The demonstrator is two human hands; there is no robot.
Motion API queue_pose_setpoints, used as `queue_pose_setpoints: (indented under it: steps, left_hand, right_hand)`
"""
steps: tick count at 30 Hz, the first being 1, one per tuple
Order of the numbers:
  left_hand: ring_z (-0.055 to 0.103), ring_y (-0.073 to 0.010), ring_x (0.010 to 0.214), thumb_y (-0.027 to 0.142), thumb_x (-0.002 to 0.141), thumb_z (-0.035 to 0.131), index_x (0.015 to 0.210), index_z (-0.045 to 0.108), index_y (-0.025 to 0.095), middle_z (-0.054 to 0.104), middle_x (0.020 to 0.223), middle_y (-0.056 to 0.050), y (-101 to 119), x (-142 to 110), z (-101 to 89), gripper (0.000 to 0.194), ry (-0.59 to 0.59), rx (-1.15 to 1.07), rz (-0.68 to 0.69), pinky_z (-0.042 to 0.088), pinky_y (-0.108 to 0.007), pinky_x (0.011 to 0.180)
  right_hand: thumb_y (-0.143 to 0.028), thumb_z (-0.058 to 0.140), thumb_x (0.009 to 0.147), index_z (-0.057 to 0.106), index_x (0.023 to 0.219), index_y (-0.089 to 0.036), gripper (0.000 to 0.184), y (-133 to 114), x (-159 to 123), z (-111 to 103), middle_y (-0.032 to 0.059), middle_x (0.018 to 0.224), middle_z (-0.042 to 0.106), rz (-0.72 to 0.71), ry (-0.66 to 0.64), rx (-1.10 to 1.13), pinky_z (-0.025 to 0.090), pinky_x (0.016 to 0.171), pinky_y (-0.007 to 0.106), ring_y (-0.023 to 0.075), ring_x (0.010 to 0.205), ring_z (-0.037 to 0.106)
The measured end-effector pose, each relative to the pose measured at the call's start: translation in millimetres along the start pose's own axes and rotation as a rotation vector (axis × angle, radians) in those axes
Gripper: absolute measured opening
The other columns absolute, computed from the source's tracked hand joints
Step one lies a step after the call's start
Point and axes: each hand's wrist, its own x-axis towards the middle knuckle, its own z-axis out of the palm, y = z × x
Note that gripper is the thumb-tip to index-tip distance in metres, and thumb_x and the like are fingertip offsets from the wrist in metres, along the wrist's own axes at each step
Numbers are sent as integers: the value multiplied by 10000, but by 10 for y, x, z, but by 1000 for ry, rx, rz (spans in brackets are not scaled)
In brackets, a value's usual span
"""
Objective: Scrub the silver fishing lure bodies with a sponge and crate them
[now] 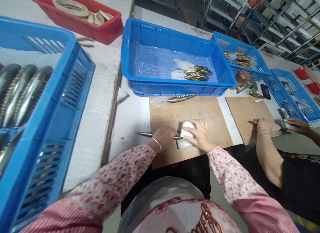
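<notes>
My left hand [164,138] is closed over a slim silver-and-dark fishing lure [145,134], pressing it down at the left side of a wooden board [215,114]. The lure's tail end sticks out left past the board's edge. Curled round a white block [187,126], my right hand [201,135] holds it against the lure's right end; what the block is made of I cannot tell. Farther up the board lies another lure [181,98] with a clear rounded lip. The right end of the held lure is partly hidden by the block.
Behind the board stands a blue crate [180,87] holding several lures. A slatted blue crate [50,126] with larger lures is at left, a red bin [100,31] with tape rolls beyond. At right, a co-worker's hands [264,126] work on another board [246,109].
</notes>
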Motion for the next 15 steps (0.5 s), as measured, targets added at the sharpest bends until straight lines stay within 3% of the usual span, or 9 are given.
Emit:
queue_pose_setpoints:
  steps: [6, 11, 15]
  left_hand:
    - [632, -246, 899, 76, 885, 346, 929, 606, 105, 656, 914, -159, 26, -18, -1, 266, 15, -8, -8, 499, -346, 726]
    - [623, -246, 939, 97, 894, 351, 983, 591, 102, 652, 942, -156, 21, -28, 4, 256, -15, 2, -23, 500, -343, 736]
    - [619, -255, 918, 87, 890, 342, 964, 593, 107, 649, 927, -139, 20, -36, 28, 263, 8, 22, -6, 503, -352, 706]
  right_hand:
    - [-474, 606, 864, 669, 1120, -269, 334, 37, -95, -92, 97, 1243, 509, 75, -41, -20, 352, 855, 406, 278, 1107, 448]
    - [-500, 604, 858, 654, 1147, -287, 363, -171, 34, 26, 91, 1252, 502, 128, -13, -29, 347, 863, 413, 277, 1091, 450]
    - [-475, 602, 867, 658, 1131, -260, 345, -61, -163, 22, 98, 1252, 497, 122, 43, 17, 362, 875, 411, 275, 1103, 456]
